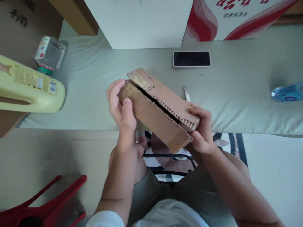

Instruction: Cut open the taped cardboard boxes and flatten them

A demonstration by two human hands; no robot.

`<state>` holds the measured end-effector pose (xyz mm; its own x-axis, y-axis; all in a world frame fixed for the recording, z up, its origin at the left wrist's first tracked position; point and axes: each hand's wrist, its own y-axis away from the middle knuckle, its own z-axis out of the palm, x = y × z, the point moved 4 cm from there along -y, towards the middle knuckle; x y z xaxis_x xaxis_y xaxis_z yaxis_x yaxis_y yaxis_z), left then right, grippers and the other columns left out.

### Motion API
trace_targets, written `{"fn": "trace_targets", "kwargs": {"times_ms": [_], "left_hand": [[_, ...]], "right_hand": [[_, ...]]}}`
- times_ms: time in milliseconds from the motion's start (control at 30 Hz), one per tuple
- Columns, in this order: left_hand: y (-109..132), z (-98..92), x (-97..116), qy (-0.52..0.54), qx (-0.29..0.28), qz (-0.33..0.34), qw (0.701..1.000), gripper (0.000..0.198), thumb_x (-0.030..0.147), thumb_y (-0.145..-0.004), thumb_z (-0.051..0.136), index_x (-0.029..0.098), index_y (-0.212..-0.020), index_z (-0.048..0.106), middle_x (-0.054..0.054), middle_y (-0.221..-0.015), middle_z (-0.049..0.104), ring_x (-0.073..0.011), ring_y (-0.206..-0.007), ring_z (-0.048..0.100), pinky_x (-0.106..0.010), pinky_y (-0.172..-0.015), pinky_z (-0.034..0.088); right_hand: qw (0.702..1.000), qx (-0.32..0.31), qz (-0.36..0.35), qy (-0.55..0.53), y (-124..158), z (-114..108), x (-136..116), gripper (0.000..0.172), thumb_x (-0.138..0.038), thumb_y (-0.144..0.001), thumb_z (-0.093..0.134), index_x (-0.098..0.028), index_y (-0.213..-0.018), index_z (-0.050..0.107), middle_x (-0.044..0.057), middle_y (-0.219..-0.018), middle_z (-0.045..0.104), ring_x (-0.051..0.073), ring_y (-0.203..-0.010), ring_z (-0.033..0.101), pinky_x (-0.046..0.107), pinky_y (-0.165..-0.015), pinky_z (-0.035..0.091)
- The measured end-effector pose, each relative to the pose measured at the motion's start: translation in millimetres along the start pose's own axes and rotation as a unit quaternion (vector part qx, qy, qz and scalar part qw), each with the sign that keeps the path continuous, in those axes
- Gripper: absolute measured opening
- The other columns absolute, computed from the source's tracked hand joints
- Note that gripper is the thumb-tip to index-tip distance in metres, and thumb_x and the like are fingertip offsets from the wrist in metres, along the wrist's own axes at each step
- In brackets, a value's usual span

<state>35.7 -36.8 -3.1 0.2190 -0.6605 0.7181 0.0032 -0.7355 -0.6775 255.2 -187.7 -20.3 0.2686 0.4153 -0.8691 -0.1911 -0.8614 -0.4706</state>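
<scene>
Near the cloth (82, 110), left hand (121, 108) and right hand (203, 129) pinch opposite ends of a gaping box (156, 119): seemingly a steadying step, next needing even pressure.

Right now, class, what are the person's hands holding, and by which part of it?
An oblong brown cardboard box: the left hand holds its upper-left end in the picture, the right hand its lower-right end.

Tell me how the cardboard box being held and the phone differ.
The cardboard box is brown with ragged edges; the phone is black-faced with a smooth pale rim. The left hand and right hand hold the box tilted, while the phone lies flat on the green cloth. Both are longer than they are wide.
</scene>
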Motion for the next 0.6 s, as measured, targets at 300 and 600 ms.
{"fn": "trace_targets", "kwargs": {"times_ms": [300,600], "left_hand": [[1.2,-3.0,-2.4,-0.051,-0.004,-0.084,0.995,0.067,0.082,-0.087,0.055,0.027,-0.124,0.067,-0.008,-0.128,0.064,-0.0306,-0.132,0.06,-0.05,-0.121,0.044],[-1.3,-1.3,2.7,-0.037,-0.022,-0.074,0.996,0.046,0.063,-0.089,0.061,0.023,-0.111,0.073,-0.009,-0.123,0.061,-0.0304,-0.13,0.06,-0.053,-0.123,0.042]], "right_hand": [[1.0,-0.005,0.013,-0.022,2.9,2.7,-0.7,0.039,-0.055,-0.101,0.051,-0.034,-0.134,0.055,0.01,-0.149,0.059,0.035,-0.144,0.056,0.059,-0.115,0.051],[1.0,-0.003,0.019,-0.006,1.8,1.7,-3.1,0.034,-0.05,-0.102,0.054,-0.033,-0.131,0.055,0.01,-0.149,0.06,0.032,-0.14,0.059,0.054,-0.11,0.054]]}}
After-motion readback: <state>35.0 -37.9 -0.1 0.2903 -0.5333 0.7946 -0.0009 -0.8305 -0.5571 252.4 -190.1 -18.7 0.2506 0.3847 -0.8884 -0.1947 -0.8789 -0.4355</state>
